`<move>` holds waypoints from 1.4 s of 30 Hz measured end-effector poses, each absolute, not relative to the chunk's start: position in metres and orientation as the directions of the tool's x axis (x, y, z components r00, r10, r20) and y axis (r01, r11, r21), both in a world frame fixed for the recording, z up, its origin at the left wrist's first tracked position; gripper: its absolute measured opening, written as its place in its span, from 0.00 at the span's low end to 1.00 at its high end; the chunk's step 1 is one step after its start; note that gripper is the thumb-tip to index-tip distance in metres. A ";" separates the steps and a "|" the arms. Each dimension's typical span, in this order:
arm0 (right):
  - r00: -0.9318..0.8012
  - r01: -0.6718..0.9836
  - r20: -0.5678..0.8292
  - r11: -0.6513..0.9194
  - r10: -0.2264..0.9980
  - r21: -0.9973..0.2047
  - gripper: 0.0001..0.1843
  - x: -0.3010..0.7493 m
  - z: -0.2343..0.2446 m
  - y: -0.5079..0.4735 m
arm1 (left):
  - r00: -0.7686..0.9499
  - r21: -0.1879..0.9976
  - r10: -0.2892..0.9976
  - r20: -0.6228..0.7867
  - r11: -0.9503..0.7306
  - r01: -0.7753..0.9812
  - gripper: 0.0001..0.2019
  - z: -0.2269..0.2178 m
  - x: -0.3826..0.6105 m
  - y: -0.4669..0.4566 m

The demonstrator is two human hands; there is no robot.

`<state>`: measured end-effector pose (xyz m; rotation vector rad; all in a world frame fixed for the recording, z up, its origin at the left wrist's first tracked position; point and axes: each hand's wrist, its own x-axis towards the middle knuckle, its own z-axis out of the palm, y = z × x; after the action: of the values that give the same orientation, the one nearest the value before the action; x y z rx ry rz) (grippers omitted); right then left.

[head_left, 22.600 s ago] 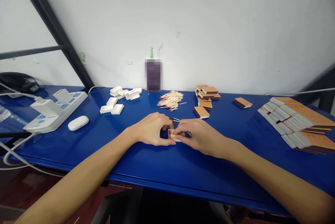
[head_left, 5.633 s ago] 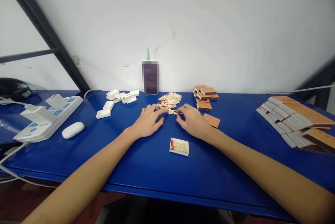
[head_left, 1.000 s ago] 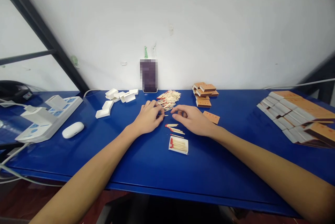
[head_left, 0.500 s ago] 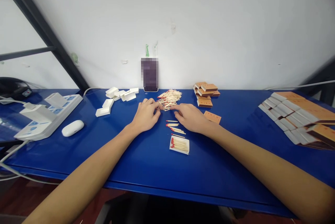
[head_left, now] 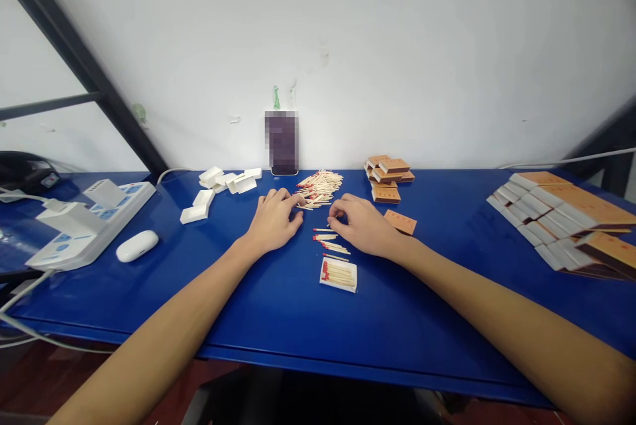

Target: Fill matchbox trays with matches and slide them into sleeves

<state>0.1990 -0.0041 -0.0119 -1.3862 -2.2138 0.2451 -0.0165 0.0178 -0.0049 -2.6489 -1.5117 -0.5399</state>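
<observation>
A loose pile of red-tipped matches [head_left: 322,185] lies on the blue table in front of both hands. My left hand [head_left: 275,221] rests palm down at the pile's left side, fingers apart, its index fingertip by the nearest matches. My right hand [head_left: 365,225] is closed in a pinch on a match, only a bit of which shows below the fingertips. Under it lie a few short rows of matches [head_left: 334,247]. Closest to me is a white matchbox tray [head_left: 354,277] partly filled with matches, their red heads to the left.
White trays [head_left: 193,214] lie at the back left, near a white mouse [head_left: 138,246] and a power strip [head_left: 124,206]. Orange matchboxes [head_left: 386,194] are piled behind my right hand; one sleeve [head_left: 400,222] lies beside it. A large matchbox stack [head_left: 561,213] stands far right.
My right hand has drawn back from the pile toward me, its thumb and index finger now pinched together on a match. My left hand has barely moved.
</observation>
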 end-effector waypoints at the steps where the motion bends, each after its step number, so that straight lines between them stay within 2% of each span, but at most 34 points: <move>1: -0.343 0.783 0.332 0.463 0.879 -0.416 0.06 0.200 -0.013 -0.003 | 0.463 0.133 0.828 0.315 -0.522 0.843 0.13 -0.005 -0.017 0.018; 4: -0.335 0.773 0.343 0.464 0.877 -0.433 0.05 0.203 -0.015 -0.001 | 0.467 0.149 0.829 0.309 -0.527 0.837 0.12 -0.004 -0.016 0.017; 8: -0.310 0.724 0.360 0.464 0.880 -0.510 0.09 0.204 -0.016 0.001 | 0.485 0.189 0.818 0.310 -0.553 0.811 0.09 -0.003 -0.015 0.016; 13: -0.273 0.673 0.364 0.447 0.891 -0.589 0.10 0.200 -0.017 0.001 | 0.514 0.295 0.826 0.230 -0.563 0.772 0.08 -0.002 -0.003 0.014; 19: -0.306 0.636 0.357 0.468 0.883 -0.614 0.09 0.203 -0.013 -0.001 | 0.640 0.387 0.731 0.237 -0.676 0.628 0.09 -0.001 0.015 0.002; 25: -0.398 0.622 0.262 0.469 0.879 -0.628 0.11 0.210 -0.002 -0.012 | 0.641 0.370 0.704 0.305 -0.708 0.602 0.12 0.003 0.002 -0.004; 29: -0.493 0.592 0.182 0.481 0.851 -0.647 0.13 0.216 0.010 -0.022 | 0.710 0.337 0.662 0.239 -0.743 0.579 0.12 0.009 -0.008 -0.007; 33: -0.570 0.594 0.147 0.529 0.808 -0.606 0.15 0.219 0.019 -0.032 | 0.747 0.294 0.645 0.159 -0.753 0.588 0.14 0.014 -0.010 -0.009; 42: -0.611 0.626 0.115 0.567 0.784 -0.536 0.21 0.220 0.014 -0.033 | 0.768 0.321 0.630 0.116 -0.756 0.571 0.19 0.015 -0.011 -0.009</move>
<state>0.2199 -0.0327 0.0139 -1.1516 -2.4621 0.6463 -0.0107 -0.0093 0.0152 -3.2045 -1.1107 -0.3756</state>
